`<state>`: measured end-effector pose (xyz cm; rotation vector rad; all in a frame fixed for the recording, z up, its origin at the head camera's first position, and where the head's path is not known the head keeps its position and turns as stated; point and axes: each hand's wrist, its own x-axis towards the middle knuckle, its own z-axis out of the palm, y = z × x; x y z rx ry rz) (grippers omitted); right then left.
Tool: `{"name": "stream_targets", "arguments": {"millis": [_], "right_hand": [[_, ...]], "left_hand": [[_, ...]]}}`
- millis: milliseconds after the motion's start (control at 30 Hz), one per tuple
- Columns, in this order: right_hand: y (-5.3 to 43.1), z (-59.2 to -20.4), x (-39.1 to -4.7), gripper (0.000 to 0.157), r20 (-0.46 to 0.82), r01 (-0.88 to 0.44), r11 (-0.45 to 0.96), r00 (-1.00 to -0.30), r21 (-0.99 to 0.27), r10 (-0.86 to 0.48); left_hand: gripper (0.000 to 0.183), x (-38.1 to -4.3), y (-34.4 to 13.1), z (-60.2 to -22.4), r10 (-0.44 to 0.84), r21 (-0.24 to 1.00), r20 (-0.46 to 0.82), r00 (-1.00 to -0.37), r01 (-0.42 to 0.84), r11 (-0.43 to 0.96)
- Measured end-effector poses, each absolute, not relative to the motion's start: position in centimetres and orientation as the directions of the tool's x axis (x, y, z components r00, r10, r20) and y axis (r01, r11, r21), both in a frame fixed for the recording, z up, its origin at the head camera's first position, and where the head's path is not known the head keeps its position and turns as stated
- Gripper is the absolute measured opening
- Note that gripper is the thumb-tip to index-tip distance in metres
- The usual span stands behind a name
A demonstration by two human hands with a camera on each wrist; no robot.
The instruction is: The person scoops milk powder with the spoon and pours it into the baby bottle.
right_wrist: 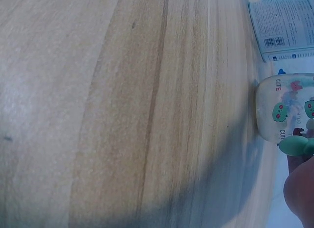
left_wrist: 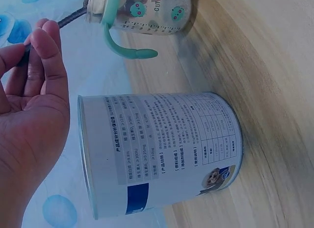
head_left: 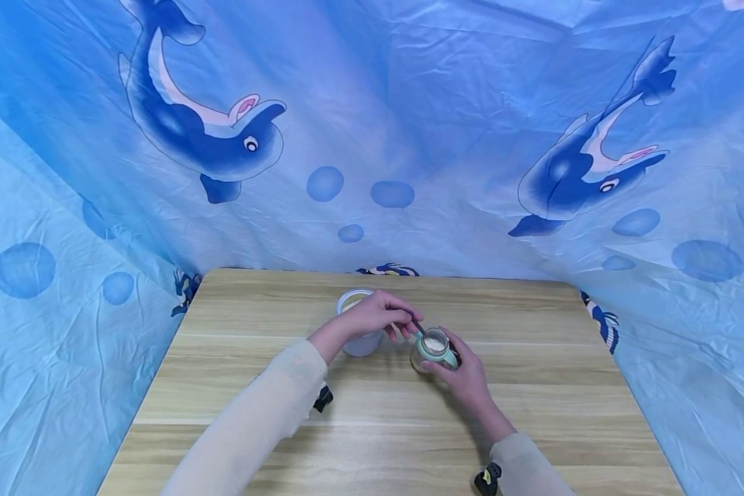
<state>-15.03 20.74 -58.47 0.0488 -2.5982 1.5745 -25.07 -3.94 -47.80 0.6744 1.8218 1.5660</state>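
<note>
My left hand [head_left: 375,315] pinches the thin handle of a dark spoon [left_wrist: 72,17] between thumb and fingers. The spoon's far end meets the mouth of a clear baby bottle [left_wrist: 152,12], and its tip is hidden there. White powder [head_left: 435,344] shows within the bottle's mouth. Mint-green handles and printed cartoon faces mark the bottle, which stands upright on the table. Around its right side, my right hand [head_left: 468,372] grips it. Beneath my left forearm and hand stands a white printed tin [left_wrist: 162,149], its round top partly covered by the hand in the head view.
The wood-grain table [head_left: 372,441] ends at a blue curtain [head_left: 446,138] printed with dolphins, which hangs behind and on both sides. The tin stands close to the left of the bottle. Black straps [head_left: 487,478] sit at both wrists.
</note>
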Motion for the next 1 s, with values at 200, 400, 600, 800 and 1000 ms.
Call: {"name": "stream_targets", "arguments": {"millis": [200, 400, 600, 800, 1000], "right_hand": [[20.74, -58.61, -15.04, 0.084, 0.121, -0.092, 0.470, -0.992, -0.878, 0.031], [20.72, -58.66, -15.17, 0.082, 0.123, -0.098, 0.464, -0.992, -0.880, 0.025], [20.72, -58.61, -15.18, 0.080, 0.123, -0.095, 0.474, -0.992, -0.875, 0.028], [20.73, -58.62, -15.19, 0.081, 0.112, -0.084, 0.469, -0.993, -0.879, 0.032], [20.73, -58.54, -15.15, 0.082, 0.101, -0.074, 0.466, -0.994, -0.882, 0.034]], "left_hand": [[0.029, -25.10, -4.01, -48.24, 0.733, 0.987, -0.153, -0.663, -0.066, 0.146], [0.028, -25.14, -4.02, -48.44, 0.724, 0.985, -0.172, -0.668, -0.103, 0.140], [0.029, -25.13, -3.95, -48.40, 0.725, 0.985, -0.174, -0.667, -0.108, 0.137], [0.031, -25.14, -3.92, -48.37, 0.719, 0.984, -0.174, -0.672, -0.103, 0.143], [0.029, -25.02, -3.69, -47.99, 0.715, 0.984, -0.172, -0.678, -0.086, 0.155]]}}
